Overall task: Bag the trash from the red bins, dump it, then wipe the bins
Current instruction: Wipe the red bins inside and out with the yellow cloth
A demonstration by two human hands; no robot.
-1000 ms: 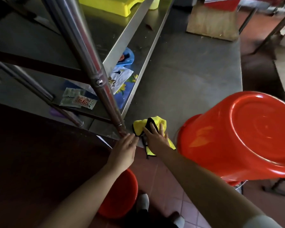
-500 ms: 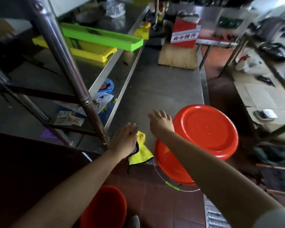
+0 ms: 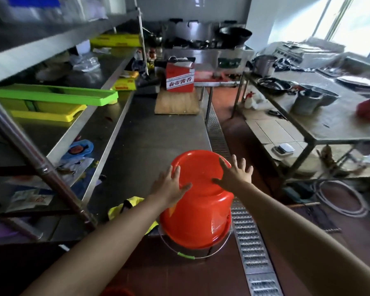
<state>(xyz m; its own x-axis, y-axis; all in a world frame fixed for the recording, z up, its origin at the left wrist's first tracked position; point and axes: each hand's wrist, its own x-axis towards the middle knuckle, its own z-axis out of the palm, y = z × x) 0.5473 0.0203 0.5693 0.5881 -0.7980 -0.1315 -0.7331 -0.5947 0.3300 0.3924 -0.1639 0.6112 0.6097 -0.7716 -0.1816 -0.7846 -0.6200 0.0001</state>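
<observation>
Red bin (image 3: 198, 214): upside down at the near edge of the steel surface (image 3: 158, 135), wire handle with green grip (image 3: 186, 256) hanging below the edge. Yellow cloth (image 3: 124, 208): on the surface just left of the bin, partly under the forearm. Left hand (image 3: 169, 186): flat on the bin's upturned base, left side, fingers (image 3: 175, 171) straight and spread. Right hand (image 3: 234, 175): flat on the base, right side, fingers splayed. Wooden board (image 3: 176, 103): far end of the surface. Red carton (image 3: 179, 76): standing on the board.

Single head view, looking forward-down, close over steel counter (image 3: 158, 133).
</observation>
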